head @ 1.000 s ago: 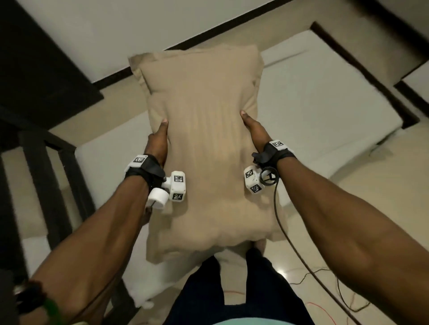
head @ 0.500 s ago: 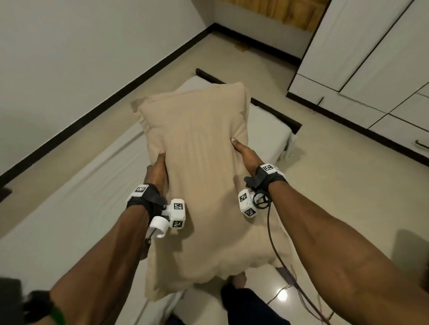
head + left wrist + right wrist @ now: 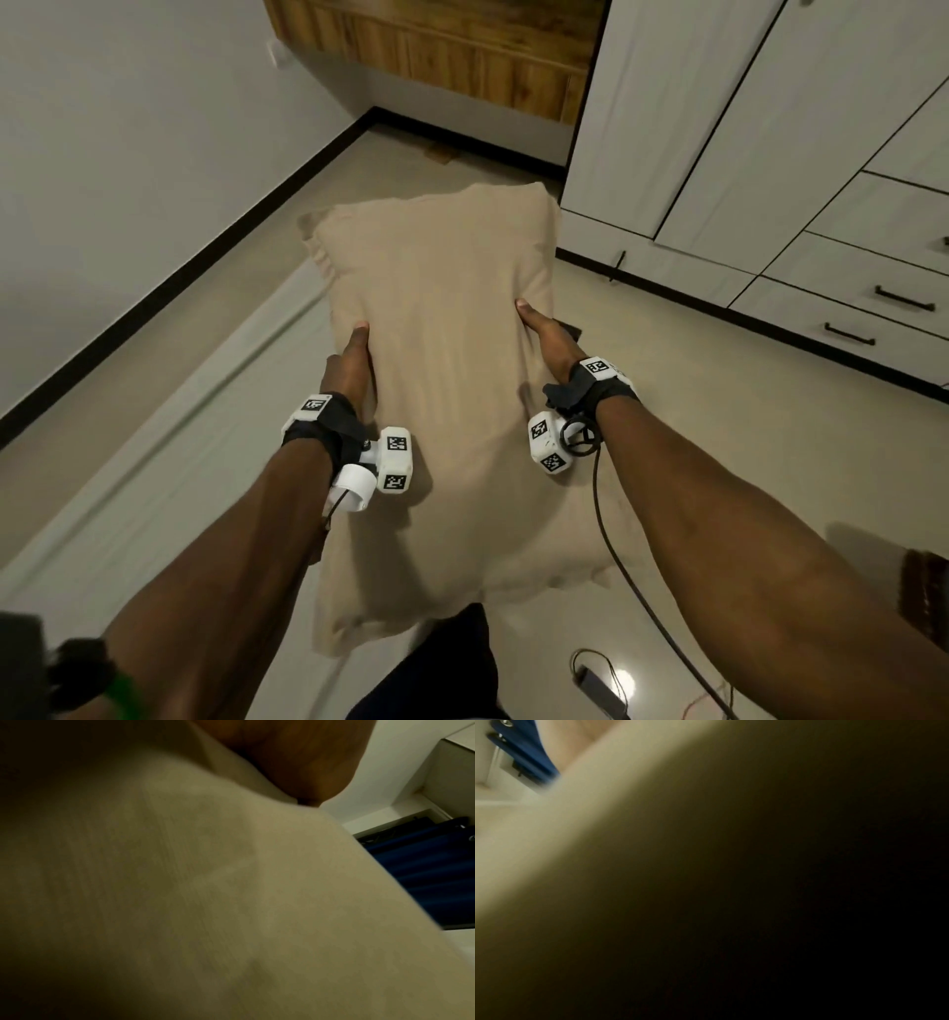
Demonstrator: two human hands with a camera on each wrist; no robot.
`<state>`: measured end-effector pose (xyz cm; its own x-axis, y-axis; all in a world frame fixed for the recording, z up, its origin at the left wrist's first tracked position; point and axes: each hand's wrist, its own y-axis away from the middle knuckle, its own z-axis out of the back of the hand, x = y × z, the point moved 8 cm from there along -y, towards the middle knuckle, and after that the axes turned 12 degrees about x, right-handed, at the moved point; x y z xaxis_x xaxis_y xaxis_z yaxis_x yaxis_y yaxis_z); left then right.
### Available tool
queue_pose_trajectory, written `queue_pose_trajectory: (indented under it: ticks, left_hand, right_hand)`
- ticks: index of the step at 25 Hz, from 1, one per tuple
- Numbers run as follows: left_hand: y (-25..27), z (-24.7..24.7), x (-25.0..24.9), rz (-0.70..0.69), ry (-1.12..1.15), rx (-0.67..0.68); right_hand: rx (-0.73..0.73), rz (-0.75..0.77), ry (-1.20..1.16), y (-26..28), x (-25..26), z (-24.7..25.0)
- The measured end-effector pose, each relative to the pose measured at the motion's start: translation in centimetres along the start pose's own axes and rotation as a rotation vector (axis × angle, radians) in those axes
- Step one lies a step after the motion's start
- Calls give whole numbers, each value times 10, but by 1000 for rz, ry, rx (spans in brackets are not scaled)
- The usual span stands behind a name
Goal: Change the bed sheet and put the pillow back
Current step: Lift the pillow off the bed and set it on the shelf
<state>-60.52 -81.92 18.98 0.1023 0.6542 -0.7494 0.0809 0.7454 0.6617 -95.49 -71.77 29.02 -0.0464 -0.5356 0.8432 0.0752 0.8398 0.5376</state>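
You hold one pillow [image 3: 452,390] between two hands: left hand [image 3: 349,370] grips its left edge, right hand [image 3: 547,339] its right. One sheet [image 3: 154,462] below left hand.

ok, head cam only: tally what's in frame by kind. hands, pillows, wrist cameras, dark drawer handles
Hands: 2, left hand and right hand, both gripping the pillow's sides
Beige pillow: 1
Wrist cameras: 2
Dark drawer handles: 2 fully visible
Total: 7
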Motion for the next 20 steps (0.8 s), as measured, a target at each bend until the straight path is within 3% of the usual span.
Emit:
queue_pose_trajectory:
  ticks: [7, 14, 20]
  left_hand:
    - [-11, -103, -145, -51, -85, 20]
    - [-84, -202, -221, -82, -58, -41]
    - [-78, -316, -291, -129, 95, -144]
  right_hand:
    - [-49, 49, -26, -81, 85, 89]
    - [-1, 35, -10, -191, 140, 202]
    - [162, 120, 75, -242, 238, 289]
